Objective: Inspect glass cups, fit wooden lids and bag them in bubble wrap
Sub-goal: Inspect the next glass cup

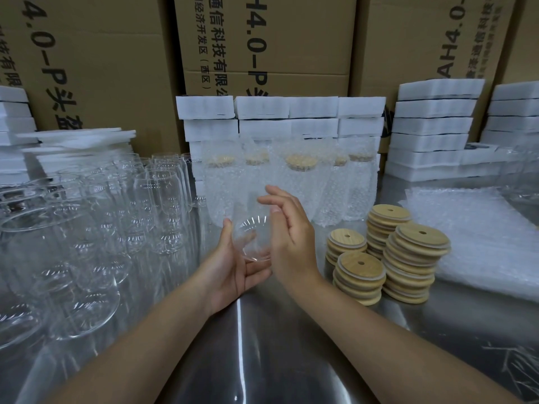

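A clear glass cup (253, 237) is held tilted above the steel table, its bottom facing me. My left hand (230, 266) cradles it from below, thumb up along its left side and fingers curled under it. My right hand (287, 231) lies flat against the cup's right side with fingers straight and spread. Several stacks of round wooden lids (408, 252) with a centre hole stand just right of my hands. A sheet pile of bubble wrap bags (481, 237) lies at the far right. Several bagged, lidded cups (297, 182) stand behind my hands.
Many bare glass cups (96, 217) crowd the left half of the steel table (262, 345). White foam blocks (431, 129) are stacked along the back and left, in front of tall cardboard boxes (262, 39).
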